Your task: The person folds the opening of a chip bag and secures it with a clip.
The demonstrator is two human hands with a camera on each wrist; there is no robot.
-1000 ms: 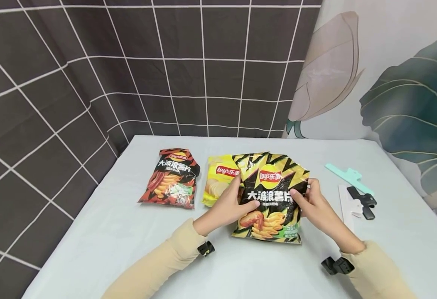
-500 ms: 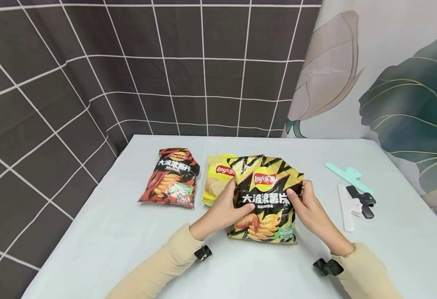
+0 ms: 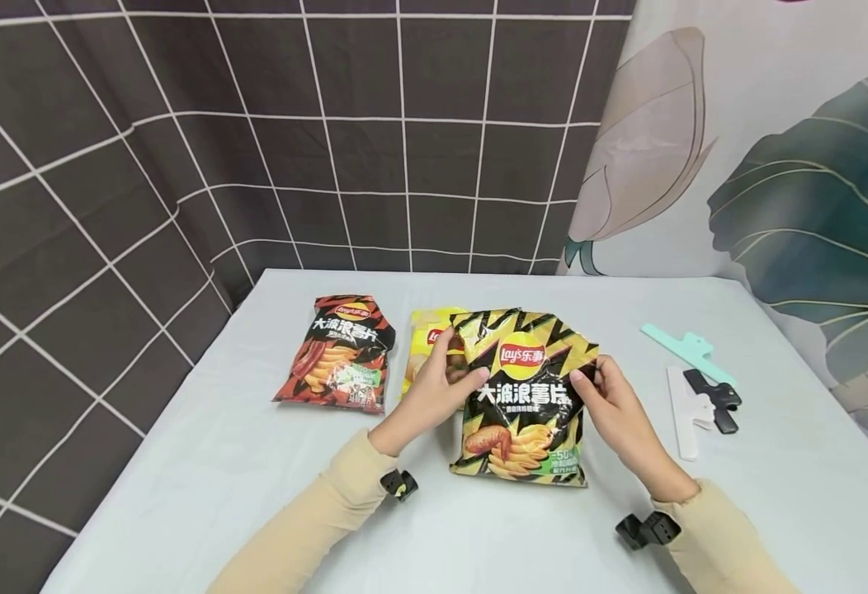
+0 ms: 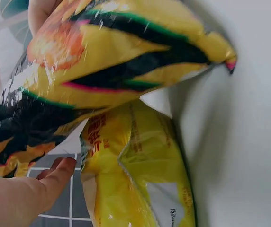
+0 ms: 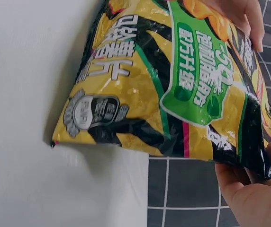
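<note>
A black-and-gold Lay's chip bag [image 3: 523, 404] stands leaning, its bottom edge on the table. My right hand [image 3: 620, 412] pinches its upper right edge, thumb on the front and fingers behind. At the left edge, my left hand [image 3: 430, 392] has its thumb touching the front, while the fingers reach up beside the bag; the left wrist view shows those fingers [image 4: 55, 182] apart from it. Behind lies a yellow Lay's bag [image 3: 426, 338], partly covered by the black-and-gold one and my left hand. A red-and-black Lay's bag [image 3: 341, 355] lies farther left.
On the right of the white table [image 3: 553, 544] lie a mint-green clip [image 3: 690, 351], a white clip [image 3: 682, 412] and a black clip [image 3: 716, 400], close together. Dark grid-patterned cloth [image 3: 367, 148] hangs behind the table and along its left.
The black-and-gold bag has shifted slightly left with my right hand. My left hand has slid up its left edge, and its fingers have come out from behind the bag.
</note>
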